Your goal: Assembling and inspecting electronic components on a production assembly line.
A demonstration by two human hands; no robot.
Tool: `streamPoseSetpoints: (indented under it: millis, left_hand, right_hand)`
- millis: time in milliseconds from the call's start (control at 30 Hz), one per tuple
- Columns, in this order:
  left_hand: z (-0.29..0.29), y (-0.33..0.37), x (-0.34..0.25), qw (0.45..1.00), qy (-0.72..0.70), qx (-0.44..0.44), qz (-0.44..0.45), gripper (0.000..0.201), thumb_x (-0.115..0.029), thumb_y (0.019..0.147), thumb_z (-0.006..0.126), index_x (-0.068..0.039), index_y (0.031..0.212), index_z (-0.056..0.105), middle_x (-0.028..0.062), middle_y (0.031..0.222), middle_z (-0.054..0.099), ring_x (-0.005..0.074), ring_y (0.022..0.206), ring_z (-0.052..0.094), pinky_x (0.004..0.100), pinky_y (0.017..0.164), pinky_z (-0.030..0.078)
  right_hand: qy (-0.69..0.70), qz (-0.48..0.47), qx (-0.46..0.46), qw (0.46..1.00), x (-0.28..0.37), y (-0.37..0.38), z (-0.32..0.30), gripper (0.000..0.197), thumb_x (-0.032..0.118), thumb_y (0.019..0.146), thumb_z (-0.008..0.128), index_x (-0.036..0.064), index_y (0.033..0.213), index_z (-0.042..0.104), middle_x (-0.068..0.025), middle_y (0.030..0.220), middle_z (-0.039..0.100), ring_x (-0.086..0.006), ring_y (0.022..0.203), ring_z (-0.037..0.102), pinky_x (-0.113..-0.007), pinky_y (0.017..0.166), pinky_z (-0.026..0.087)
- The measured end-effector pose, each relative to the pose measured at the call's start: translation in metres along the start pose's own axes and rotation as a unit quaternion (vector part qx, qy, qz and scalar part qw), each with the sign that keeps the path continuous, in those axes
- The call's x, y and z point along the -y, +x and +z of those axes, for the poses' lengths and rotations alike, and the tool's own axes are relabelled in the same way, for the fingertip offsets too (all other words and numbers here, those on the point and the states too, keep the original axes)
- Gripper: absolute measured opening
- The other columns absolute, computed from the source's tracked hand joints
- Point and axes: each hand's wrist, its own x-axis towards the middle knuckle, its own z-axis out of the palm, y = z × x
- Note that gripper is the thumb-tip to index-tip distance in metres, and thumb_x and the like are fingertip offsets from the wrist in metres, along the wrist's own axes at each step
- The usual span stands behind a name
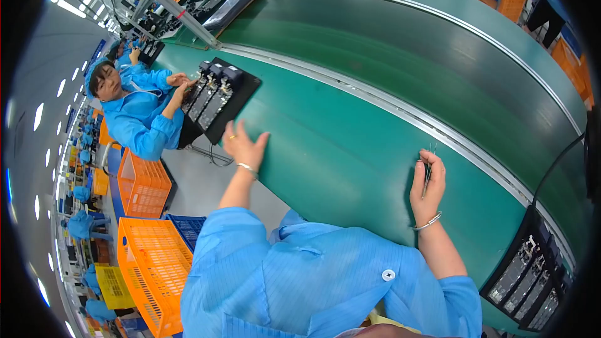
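Observation:
My left hand (pixel 244 145) is over the left edge of the green worktop (pixel 325 181), fingers spread and nothing in them. Just beyond it lies a black tray (pixel 245 95) carrying several long circuit boards (pixel 215 105) with black box-shaped parts (pixel 233 75) at their far ends. Whether my fingertips touch the tray I cannot tell. On the right, my right hand (pixel 427 181) is closed around slim metal tweezers (pixel 428 178), their thin tips pointing away from me.
A co-worker in blue (pixel 141 109) reaches onto the tray's left side. Another black tray of circuit boards (pixel 526 278) lies at the lower right. A metal rail (pixel 388 105) borders the dark green conveyor belt (pixel 400 44). Orange crates (pixel 150 263) stand at the left.

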Motion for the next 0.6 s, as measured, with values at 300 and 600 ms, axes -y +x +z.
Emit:
streamPoseSetpoints:
  millis: [300, 600]
  left_hand:
    - [-0.016, 0.003, 0.036, 0.983, -0.088, 0.152, 0.052, 0.061, -0.049, 0.083, 0.072, -0.002, 0.117, 0.053, 0.0237, 0.121, 0.056, 0.0404, 0.108, 0.059, 0.0441, 0.091, 0.051]
    - [-0.043, 0.015, -0.008, 0.921, 0.058, 0.139, 0.359, 0.011, -0.014, 0.089, 0.054, -0.003, 0.091, 0.054, 0.0156, 0.086, 0.062, 0.035, 0.069, 0.067, 0.0433, 0.058, 0.056]
  right_hand:
    - [-0.039, -0.041, -0.017, 0.998, -0.004, 0.004, -0.003, 0.016, 0.007, 0.092, 0.057, 0.0045, 0.107, 0.06, -0.0124, 0.102, 0.067, -0.0286, 0.093, 0.061, -0.041, 0.097, 0.041]
    - [0.064, 0.003, -0.064, 0.996, -0.001, 0.001, 0.002, 0.025, 0.009, 0.094, 0.058, 0.0035, 0.118, 0.062, -0.0118, 0.099, 0.067, -0.0219, 0.091, 0.063, -0.033, 0.083, 0.049]
